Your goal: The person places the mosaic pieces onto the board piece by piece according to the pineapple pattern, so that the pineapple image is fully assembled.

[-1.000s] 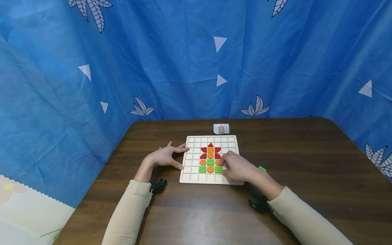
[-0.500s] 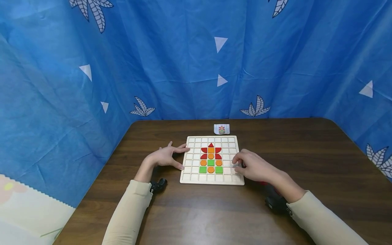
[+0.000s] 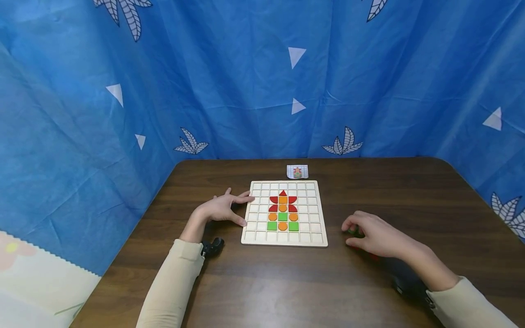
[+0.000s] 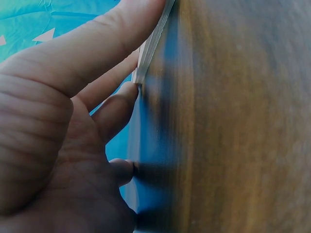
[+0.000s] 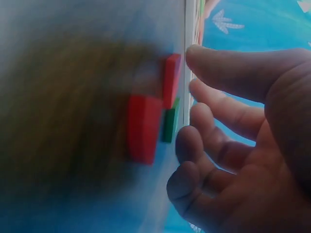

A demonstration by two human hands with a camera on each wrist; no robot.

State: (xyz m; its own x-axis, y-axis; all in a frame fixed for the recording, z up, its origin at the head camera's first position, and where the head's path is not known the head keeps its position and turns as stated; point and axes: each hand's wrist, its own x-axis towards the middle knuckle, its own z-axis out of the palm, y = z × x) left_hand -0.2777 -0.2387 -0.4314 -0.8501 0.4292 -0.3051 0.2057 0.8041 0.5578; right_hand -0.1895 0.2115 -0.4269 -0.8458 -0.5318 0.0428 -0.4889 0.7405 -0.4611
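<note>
A pale wooden grid board [image 3: 256, 236] lies on the table. Red, orange and green pieces form a figure on it, including a green square [image 3: 282, 217] in the middle. My left hand [image 3: 219, 208] rests at the board's left edge, thumb and fingers spread and touching it. To the right of the board, my right hand [image 3: 379, 234] hovers low over loose pieces, its fingers bent loosely and the thumb apart. In the right wrist view, a red piece [image 5: 144, 130], a second red piece [image 5: 171, 81] and a green piece [image 5: 171, 120] lie near the fingertips, with nothing held.
A small printed card [image 3: 297, 171] with a coloured figure on a grid lies behind the board. The dark wooden table [image 3: 279, 287] extends around it. A blue patterned curtain [image 3: 246, 68] hangs behind and beside the table.
My right hand has left the lower right of the figure and moved right, off the board, to the loose pieces. The left hand stays at the board's edge.
</note>
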